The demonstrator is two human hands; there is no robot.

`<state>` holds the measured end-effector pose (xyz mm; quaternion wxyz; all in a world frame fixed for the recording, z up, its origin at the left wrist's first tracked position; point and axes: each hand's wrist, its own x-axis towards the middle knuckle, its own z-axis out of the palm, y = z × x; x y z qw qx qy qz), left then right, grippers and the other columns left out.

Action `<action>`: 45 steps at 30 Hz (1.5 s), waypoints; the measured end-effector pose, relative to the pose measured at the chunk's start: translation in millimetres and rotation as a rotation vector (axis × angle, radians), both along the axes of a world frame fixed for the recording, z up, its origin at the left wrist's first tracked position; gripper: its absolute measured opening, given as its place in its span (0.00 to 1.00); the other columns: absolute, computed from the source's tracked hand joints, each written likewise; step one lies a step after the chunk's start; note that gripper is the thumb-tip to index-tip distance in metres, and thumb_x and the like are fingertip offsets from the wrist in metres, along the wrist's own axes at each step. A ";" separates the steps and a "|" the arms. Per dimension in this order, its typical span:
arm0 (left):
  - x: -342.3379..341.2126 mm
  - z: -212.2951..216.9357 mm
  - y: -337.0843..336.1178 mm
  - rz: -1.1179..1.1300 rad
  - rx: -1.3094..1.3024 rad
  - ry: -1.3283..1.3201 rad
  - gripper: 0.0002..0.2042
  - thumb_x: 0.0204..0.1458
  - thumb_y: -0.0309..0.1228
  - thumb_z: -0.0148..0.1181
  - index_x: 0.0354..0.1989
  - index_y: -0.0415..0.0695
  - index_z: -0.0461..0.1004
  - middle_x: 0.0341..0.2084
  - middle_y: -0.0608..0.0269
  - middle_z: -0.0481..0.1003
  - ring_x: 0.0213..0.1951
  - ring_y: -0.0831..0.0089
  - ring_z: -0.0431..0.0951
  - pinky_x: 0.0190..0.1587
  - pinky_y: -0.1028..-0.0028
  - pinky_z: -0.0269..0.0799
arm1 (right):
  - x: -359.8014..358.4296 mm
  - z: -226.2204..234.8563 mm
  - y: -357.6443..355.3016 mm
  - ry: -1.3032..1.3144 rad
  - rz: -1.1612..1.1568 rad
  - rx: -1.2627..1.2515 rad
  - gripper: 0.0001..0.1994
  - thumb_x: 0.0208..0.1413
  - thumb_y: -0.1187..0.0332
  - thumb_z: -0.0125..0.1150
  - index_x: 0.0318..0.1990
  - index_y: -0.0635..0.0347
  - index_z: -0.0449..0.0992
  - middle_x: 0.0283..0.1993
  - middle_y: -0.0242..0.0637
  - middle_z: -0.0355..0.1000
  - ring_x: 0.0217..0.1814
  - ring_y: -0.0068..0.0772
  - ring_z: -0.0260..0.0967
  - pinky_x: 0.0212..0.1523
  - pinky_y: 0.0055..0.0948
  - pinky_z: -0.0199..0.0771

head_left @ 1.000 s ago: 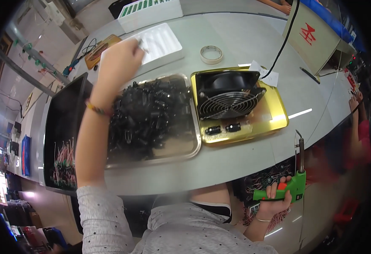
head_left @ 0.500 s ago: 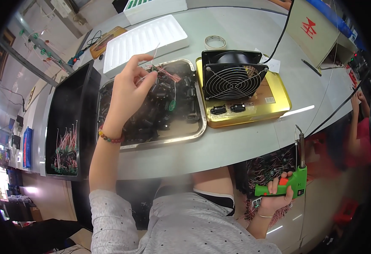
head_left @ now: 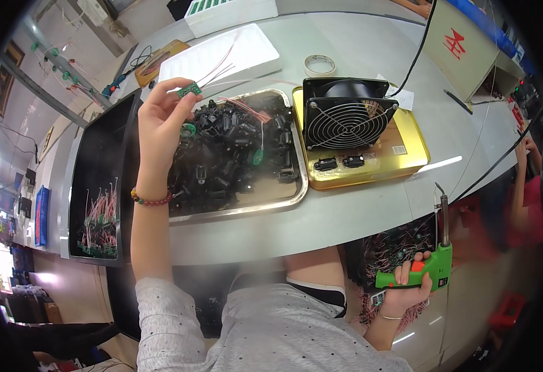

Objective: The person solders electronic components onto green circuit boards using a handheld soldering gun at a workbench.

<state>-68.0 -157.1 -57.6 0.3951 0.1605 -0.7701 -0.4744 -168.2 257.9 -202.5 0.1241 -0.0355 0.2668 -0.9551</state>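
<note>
Between the thumb and fingers of my left hand (head_left: pixel 166 115) is a small green circuit board (head_left: pixel 190 91) with thin red and dark wires trailing off it. It is held above the left side of a metal tray (head_left: pixel 246 209) filled with black plastic parts (head_left: pixel 222 155). Bundled pinkish wires (head_left: pixel 246 108) and a round green board (head_left: pixel 258 157) lie on those parts. Low at the right, my right hand (head_left: pixel 408 285) is wrapped round a green soldering gun (head_left: pixel 436 266) with an orange-red trigger, its tip pointing up.
A black fan (head_left: pixel 349 121) stands on a gold tin (head_left: pixel 401 164) with two black parts (head_left: pixel 339 163) before it. At the left is a black bin (head_left: pixel 101 167) of wired boards. A white foam tray (head_left: pixel 253 49) and a tape roll (head_left: pixel 319 64) lie behind. Wired boards (head_left: pixel 395 248) sit below the table edge.
My left hand has moved left, lifting the small green board away from the wire bundle over the tray. My right hand keeps its grip on the soldering gun.
</note>
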 end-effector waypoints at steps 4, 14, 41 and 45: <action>10.7 3.2 -3.4 0.038 0.119 0.161 0.09 0.48 0.24 0.52 0.39 0.38 0.66 0.26 0.64 0.72 0.28 0.84 0.70 0.25 0.87 0.60 | -0.8 -1.9 0.7 0.094 0.076 -0.036 0.19 0.47 0.69 0.47 0.47 0.65 0.56 0.41 0.40 0.61 0.16 0.22 0.51 0.16 0.20 0.53; 39.4 32.6 17.4 -0.156 0.273 0.538 0.03 0.47 0.25 0.47 0.28 0.41 0.60 0.20 0.68 0.59 0.15 0.85 0.53 0.17 0.87 0.48 | 3.8 1.1 -3.7 0.024 0.069 -0.036 0.19 0.47 0.68 0.46 0.47 0.63 0.57 0.40 0.39 0.63 0.14 0.22 0.50 0.14 0.20 0.52; -48.5 -38.7 97.9 -0.984 0.532 -0.548 0.06 0.44 0.22 0.50 0.31 0.36 0.70 0.23 0.63 0.72 0.29 0.80 0.70 0.35 0.80 0.66 | 5.5 -5.0 1.5 -0.027 0.069 -0.043 0.22 0.42 0.65 0.49 0.46 0.62 0.58 0.40 0.40 0.63 0.14 0.24 0.51 0.15 0.23 0.52; -62.0 -41.7 93.3 -0.737 0.182 -0.495 0.07 0.37 0.25 0.50 0.24 0.34 0.70 0.19 0.62 0.71 0.24 0.81 0.69 0.29 0.80 0.65 | 5.7 -0.7 -3.3 -0.014 0.062 -0.019 0.21 0.42 0.65 0.50 0.46 0.63 0.59 0.39 0.40 0.63 0.14 0.24 0.52 0.15 0.23 0.52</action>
